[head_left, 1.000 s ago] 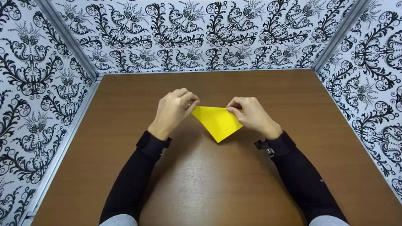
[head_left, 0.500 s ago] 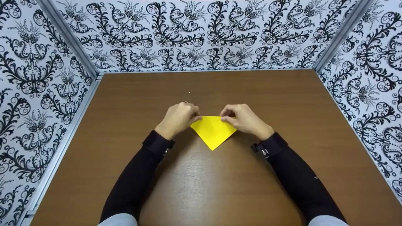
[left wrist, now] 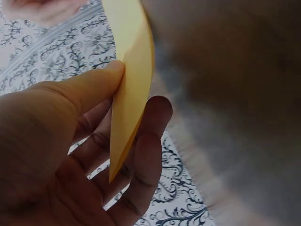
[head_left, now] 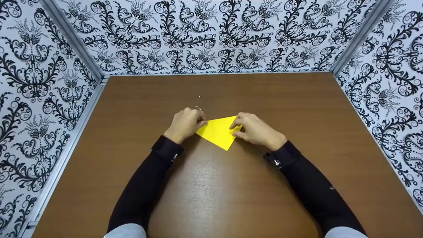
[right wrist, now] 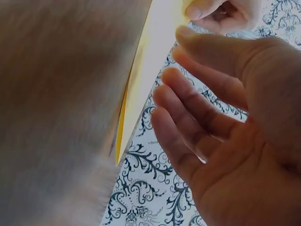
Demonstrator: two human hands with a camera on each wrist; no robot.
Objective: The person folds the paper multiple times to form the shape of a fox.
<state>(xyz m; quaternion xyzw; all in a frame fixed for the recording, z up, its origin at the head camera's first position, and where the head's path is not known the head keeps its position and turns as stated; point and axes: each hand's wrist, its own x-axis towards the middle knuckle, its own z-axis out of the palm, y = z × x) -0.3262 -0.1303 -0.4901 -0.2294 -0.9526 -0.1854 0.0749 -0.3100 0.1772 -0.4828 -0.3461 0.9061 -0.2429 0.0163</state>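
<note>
Handling a folded sheet of yellow paper (head_left: 216,130), apparently just clear of the brown table (head_left: 205,198), between left hand (head_left: 186,123) and right hand (head_left: 257,130). Note the left grip: clamped on one corner, with thumb (left wrist: 96,82) on one face and a finger (left wrist: 157,113) behind. Note the right side: fingers (right wrist: 197,98) and right thumb (right wrist: 207,44) apart, clamped on nothing, close beside the paper; cannot tell about light contact.

Treat the step, by judgement, as shifting grip to line up the fold. Rely on the left pinch for support during the right-hand regrip; squeeze firmly enough to prevent slipping, without denting the corner. Approach with right thumb and fingers from opposite faces, then close on both layers together. Observe the narrow gap between layers in the right wrist view, likely to cause misalignment if pinched singly.

Watch the curve visible in the left wrist view; avoid pushing both hands inward, likely to bow the paper further. Apply light outward tension instead. Align the edges and near corner (head_left: 225,145) before pressing any crease. For creasing, lower flat onto the table, then press from the middle outward.
</note>
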